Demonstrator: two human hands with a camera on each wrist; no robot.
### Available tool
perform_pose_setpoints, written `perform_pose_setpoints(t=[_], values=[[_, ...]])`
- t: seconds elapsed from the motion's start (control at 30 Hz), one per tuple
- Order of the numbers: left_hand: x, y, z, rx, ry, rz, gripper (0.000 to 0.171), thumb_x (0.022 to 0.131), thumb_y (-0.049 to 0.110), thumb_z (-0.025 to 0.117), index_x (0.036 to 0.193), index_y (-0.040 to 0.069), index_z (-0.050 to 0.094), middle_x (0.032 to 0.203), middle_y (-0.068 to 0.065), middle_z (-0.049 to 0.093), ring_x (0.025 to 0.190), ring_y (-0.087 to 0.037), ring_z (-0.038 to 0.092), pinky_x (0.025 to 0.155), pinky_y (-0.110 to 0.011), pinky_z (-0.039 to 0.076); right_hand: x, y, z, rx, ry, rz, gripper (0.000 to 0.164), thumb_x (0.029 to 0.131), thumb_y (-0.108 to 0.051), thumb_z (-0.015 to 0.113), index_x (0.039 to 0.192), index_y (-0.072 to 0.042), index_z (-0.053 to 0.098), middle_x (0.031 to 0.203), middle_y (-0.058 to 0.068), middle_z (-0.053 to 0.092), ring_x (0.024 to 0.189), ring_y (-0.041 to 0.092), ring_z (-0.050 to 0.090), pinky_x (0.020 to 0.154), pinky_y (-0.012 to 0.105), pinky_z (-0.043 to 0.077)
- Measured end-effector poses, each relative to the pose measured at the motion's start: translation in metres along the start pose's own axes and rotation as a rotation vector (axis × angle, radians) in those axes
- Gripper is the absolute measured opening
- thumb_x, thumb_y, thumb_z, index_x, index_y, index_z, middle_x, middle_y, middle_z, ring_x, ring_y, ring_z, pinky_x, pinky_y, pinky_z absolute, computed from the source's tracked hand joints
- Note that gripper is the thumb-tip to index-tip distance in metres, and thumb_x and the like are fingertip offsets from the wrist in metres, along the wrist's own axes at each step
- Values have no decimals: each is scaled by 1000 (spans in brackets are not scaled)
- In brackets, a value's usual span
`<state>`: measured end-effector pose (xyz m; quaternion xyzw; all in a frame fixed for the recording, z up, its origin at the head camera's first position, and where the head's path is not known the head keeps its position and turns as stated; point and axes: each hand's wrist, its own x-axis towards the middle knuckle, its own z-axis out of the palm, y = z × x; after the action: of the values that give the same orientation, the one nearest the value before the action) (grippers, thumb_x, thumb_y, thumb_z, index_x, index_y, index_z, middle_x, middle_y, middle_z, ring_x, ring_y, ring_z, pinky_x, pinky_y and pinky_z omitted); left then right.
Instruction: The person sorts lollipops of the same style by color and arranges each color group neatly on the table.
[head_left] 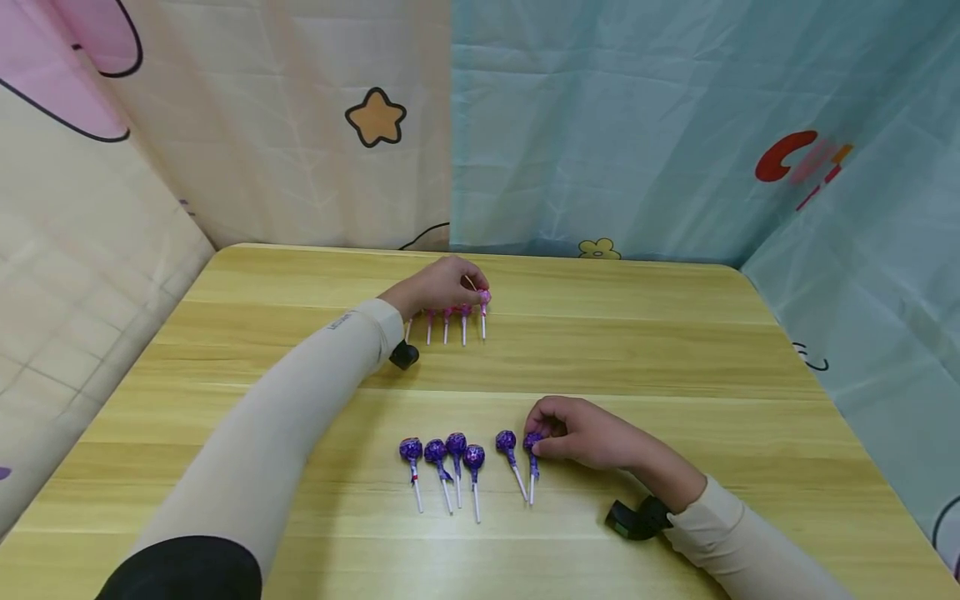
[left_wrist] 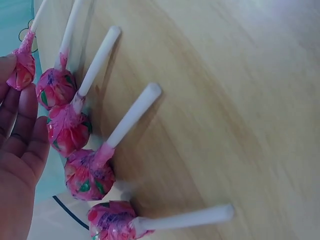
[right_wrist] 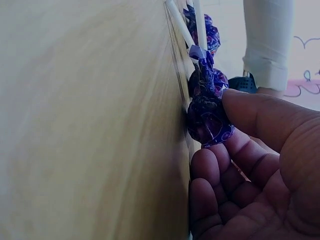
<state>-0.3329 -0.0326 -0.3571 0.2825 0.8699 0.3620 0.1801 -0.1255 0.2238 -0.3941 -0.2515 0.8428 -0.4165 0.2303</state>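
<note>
At the far side of the table, my left hand pinches the head of a pink-wrapped lollipop between thumb and fingers. This lollipop is at the right end of a row of pink lollipops, whose white sticks point toward me. Nearer to me, my right hand pinches a purple-wrapped lollipop by its head, its stick also toward me. Just left of it lies another purple lollipop, slightly slanted. The left hand partly hides the pink heads in the head view.
Farther left, several more purple lollipops lie close together on the wooden table. Patterned curtains hang behind the table's back edge and along both sides. Black wrist cameras sit on the wrists over pale sleeves.
</note>
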Motion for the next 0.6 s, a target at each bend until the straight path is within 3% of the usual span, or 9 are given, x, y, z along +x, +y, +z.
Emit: perform_pose_setpoints(t=[0.13, 0.6], values=[[3, -2, 3, 9, -25, -1, 21, 96, 24, 68, 112, 9, 69, 107, -7, 68, 82, -21, 65, 71, -32, 52, -1, 0, 0, 4, 4, -10, 10, 95, -15, 68, 104, -16, 63, 92, -1, 59, 82, 17, 54, 69, 29, 47], [4, -6, 10, 85, -57, 19, 20, 99, 22, 64, 112, 8, 70, 107, -7, 67, 90, -20, 60, 75, -30, 51, 0, -2, 0, 3, 0, -9, 10, 95, -16, 68, 104, -15, 63, 91, 0, 58, 82, 17, 53, 69, 28, 46]])
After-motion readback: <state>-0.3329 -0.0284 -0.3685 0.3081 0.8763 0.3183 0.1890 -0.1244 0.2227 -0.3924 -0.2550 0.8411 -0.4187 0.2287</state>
